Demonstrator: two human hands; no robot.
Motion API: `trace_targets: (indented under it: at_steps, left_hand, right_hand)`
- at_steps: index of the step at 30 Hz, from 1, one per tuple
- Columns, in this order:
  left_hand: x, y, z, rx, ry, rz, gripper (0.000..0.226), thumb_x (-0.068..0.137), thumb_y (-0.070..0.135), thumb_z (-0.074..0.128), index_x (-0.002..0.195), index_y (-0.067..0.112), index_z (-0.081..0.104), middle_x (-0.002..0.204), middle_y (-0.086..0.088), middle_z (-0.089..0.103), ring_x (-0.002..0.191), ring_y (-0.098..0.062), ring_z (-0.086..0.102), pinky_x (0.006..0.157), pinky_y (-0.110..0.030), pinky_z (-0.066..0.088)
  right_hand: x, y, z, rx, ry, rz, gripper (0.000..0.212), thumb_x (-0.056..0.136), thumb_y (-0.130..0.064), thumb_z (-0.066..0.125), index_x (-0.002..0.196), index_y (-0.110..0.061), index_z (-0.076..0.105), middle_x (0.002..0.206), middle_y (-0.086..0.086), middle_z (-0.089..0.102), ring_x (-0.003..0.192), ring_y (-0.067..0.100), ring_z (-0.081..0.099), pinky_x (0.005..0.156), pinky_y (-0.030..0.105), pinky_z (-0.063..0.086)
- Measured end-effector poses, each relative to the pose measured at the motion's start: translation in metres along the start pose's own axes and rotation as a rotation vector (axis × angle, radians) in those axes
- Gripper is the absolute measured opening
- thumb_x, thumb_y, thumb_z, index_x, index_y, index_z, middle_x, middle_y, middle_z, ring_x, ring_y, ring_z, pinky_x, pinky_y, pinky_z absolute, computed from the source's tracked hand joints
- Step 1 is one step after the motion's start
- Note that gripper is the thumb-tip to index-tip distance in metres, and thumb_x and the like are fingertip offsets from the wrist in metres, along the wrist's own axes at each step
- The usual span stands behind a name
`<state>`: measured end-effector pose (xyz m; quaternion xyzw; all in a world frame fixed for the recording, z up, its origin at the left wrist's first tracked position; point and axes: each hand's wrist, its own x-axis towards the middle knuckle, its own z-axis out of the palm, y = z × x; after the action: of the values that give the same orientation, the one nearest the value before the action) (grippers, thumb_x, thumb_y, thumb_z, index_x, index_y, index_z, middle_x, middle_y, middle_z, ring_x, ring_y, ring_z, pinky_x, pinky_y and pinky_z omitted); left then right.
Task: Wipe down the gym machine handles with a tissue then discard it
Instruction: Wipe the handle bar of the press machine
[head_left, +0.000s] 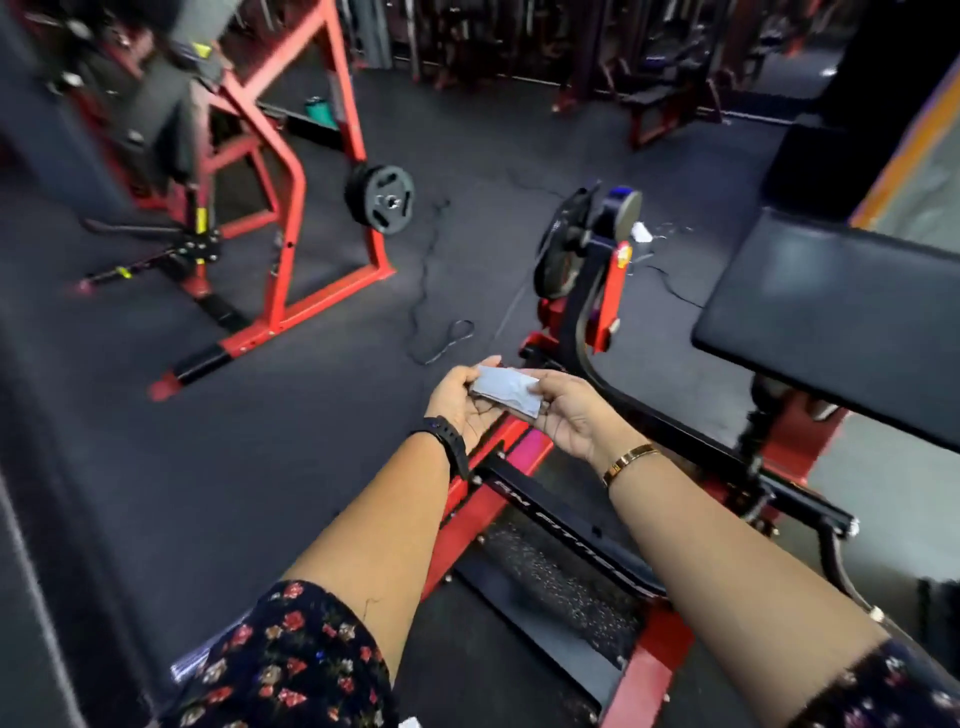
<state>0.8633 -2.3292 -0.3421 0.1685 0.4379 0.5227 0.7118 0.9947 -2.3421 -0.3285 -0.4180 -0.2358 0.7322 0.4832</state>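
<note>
**Tissue readied in both hands, no handle touched yet**

Preparing step, by the look of it: folded tissue held in the air between both hands, above the machine's red frame and touching no part of it. Left hand curled round the tissue's left end, thumb on top. Right hand pinching the right end between thumb and fingers.

Long axis across the view, from palm to palm, left end a little farther off, right end dipping nearer. Broad face turned up, lying close to level.

Next, probably: pass the tissue into one hand, wrap it round a handle, rub along the length. Nearest candidate perhaps the black curved bar just beyond the right hand, though hard to pick out the true grips through the blur. Discarding to follow last; no bin in view.
</note>
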Motion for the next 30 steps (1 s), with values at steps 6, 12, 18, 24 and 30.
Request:
trace_targets:
  at_steps: [6,12,18,24,30]
  left_hand:
    - [-0.009,0.070,-0.081,-0.075,0.082,0.069,0.033,0.096,0.014,0.035,0.111,0.005,0.062,0.098,-0.014,0.065,0.081,-0.022,0.064,0.078,-0.032,0.054]
    - [-0.021,0.126,-0.156,-0.115,0.125,0.145,0.037,0.095,0.015,0.034,0.116,0.003,0.062,0.102,-0.015,0.066,0.088,-0.024,0.064,0.080,-0.033,0.054]
    - [-0.031,0.163,-0.211,-0.160,0.184,0.205,0.039,0.095,0.014,0.034,0.119,0.000,0.061,0.117,-0.021,0.063,0.095,-0.028,0.064,0.084,-0.035,0.054]
    - [-0.024,0.192,-0.237,-0.176,0.232,0.237,0.037,0.092,0.013,0.035,0.114,0.001,0.063,0.118,-0.021,0.063,0.100,-0.030,0.063,0.085,-0.035,0.054]
    - [0.006,0.227,-0.245,-0.184,0.274,0.273,0.035,0.091,0.012,0.034,0.103,0.003,0.065,0.105,-0.019,0.066,0.095,-0.028,0.064,0.088,-0.035,0.053]
  right_hand:
    - [0.041,0.045,0.093,-0.027,-0.083,0.064,0.029,0.091,0.010,0.032,0.104,0.009,0.058,0.081,0.020,0.068,0.065,0.023,0.070,0.061,0.031,0.060]
    - [0.065,0.086,0.173,-0.110,-0.164,0.106,0.027,0.092,0.008,0.034,0.099,0.007,0.061,0.095,0.022,0.064,0.081,0.028,0.065,0.064,0.030,0.060]
    - [0.083,0.118,0.232,-0.160,-0.213,0.147,0.028,0.092,0.008,0.035,0.095,0.004,0.063,0.097,0.022,0.064,0.086,0.029,0.064,0.073,0.034,0.058]
    - [0.108,0.128,0.270,-0.214,-0.245,0.185,0.027,0.093,0.006,0.037,0.095,0.003,0.063,0.099,0.022,0.064,0.088,0.029,0.064,0.074,0.033,0.059]
    - [0.150,0.119,0.301,-0.235,-0.265,0.213,0.027,0.093,0.006,0.037,0.100,0.005,0.062,0.099,0.020,0.064,0.087,0.028,0.065,0.069,0.031,0.060]
